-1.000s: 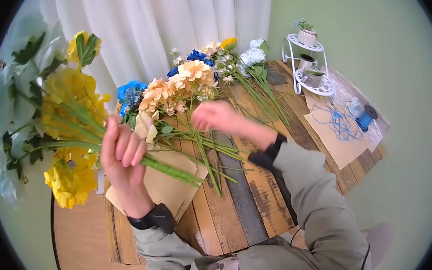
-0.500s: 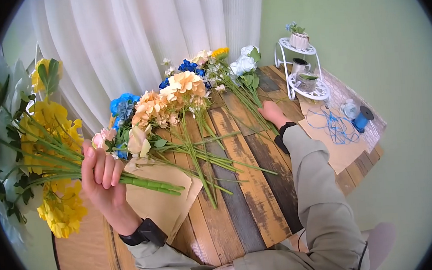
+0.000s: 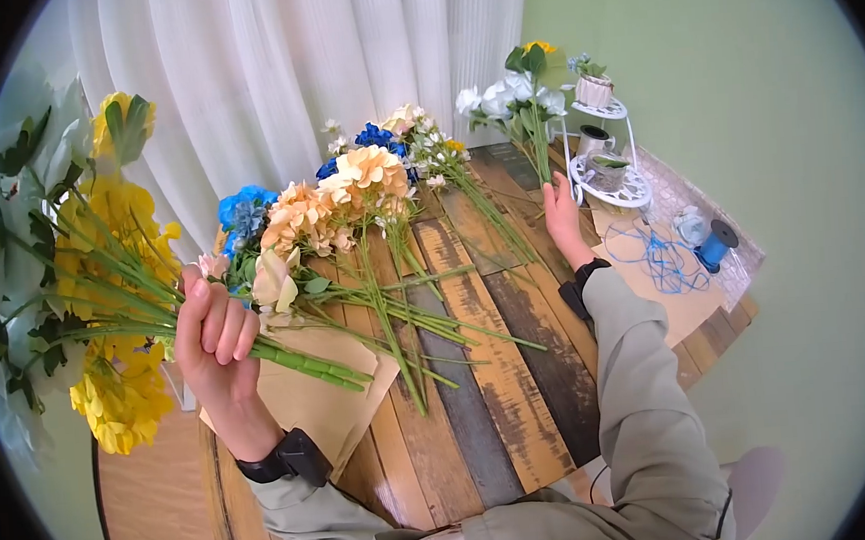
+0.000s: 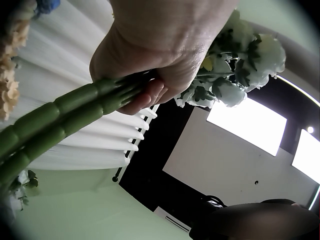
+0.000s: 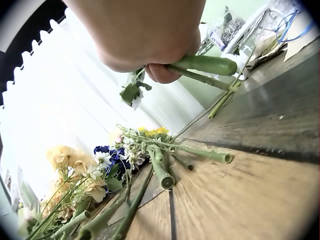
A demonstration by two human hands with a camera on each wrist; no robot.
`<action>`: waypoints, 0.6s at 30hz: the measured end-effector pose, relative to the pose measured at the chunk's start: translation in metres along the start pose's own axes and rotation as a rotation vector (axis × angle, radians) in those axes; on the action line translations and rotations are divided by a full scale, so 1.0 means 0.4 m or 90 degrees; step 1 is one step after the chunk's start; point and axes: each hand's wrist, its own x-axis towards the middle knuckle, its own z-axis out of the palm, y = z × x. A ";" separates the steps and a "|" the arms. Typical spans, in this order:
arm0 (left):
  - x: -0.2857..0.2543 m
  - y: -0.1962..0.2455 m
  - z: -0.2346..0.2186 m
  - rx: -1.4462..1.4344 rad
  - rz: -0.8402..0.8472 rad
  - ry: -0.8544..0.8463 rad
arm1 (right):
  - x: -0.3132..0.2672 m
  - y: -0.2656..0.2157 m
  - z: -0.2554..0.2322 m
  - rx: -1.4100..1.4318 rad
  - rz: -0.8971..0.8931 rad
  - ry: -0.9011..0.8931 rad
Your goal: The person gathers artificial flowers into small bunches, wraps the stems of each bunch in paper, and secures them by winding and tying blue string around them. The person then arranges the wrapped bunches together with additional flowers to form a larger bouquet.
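Note:
My left hand (image 3: 218, 335) grips a bundle of thick green stems (image 4: 60, 117). Large yellow flowers (image 3: 115, 242) and pale white blooms (image 3: 11, 269) fan out beyond it at the far left. Over the table's far right side, my right hand (image 3: 561, 216) holds white flowers (image 3: 506, 94) by their stems, blooms upward, with a small yellow flower (image 3: 537, 47) at the top. Cut stem ends (image 5: 210, 65) stick out below that hand in the right wrist view. Peach hydrangeas (image 3: 366, 174) and blue flowers (image 3: 248, 208) lie nearby on the table.
Loose stems (image 3: 406, 322) cross the wooden table (image 3: 463, 418), partly over brown paper (image 3: 322, 408). A white two-tier stand (image 3: 607, 183) with small pots is close by my right hand. Blue cord (image 3: 667, 259) and a blue spool (image 3: 717, 245) lie at the right.
My right hand reached across to the far right stems and has lifted the white flowers off the table, tilting them upright. The left hand has shifted slightly left and down, keeping its bundle.

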 end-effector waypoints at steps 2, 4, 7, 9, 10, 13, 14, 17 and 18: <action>-0.006 -0.002 -0.002 -0.003 -0.010 0.000 | -0.014 -0.012 -0.016 0.002 -0.028 0.009; -0.006 0.001 0.001 0.001 -0.016 0.000 | -0.028 -0.023 -0.037 -0.050 -0.006 -0.102; -0.006 -0.004 -0.012 -0.013 -0.052 0.023 | -0.024 0.055 -0.024 -0.346 -0.083 0.012; -0.009 -0.009 -0.021 0.001 -0.082 0.056 | 0.024 0.217 0.016 -0.458 -0.232 0.061; -0.005 -0.012 -0.023 -0.014 -0.073 0.031 | 0.019 0.138 -0.004 -0.199 -0.255 0.127; 0.008 -0.012 -0.022 0.038 -0.038 0.000 | 0.052 0.007 -0.012 0.096 -0.175 0.094; 0.009 -0.012 -0.020 0.044 -0.038 0.013 | 0.053 -0.067 -0.020 0.108 -0.183 0.090; 0.010 -0.020 -0.022 0.054 -0.042 0.003 | -0.030 -0.305 -0.046 0.303 -0.005 -0.052; 0.012 -0.026 -0.022 0.060 -0.043 -0.012 | -0.069 -0.399 -0.049 0.406 -0.009 -0.126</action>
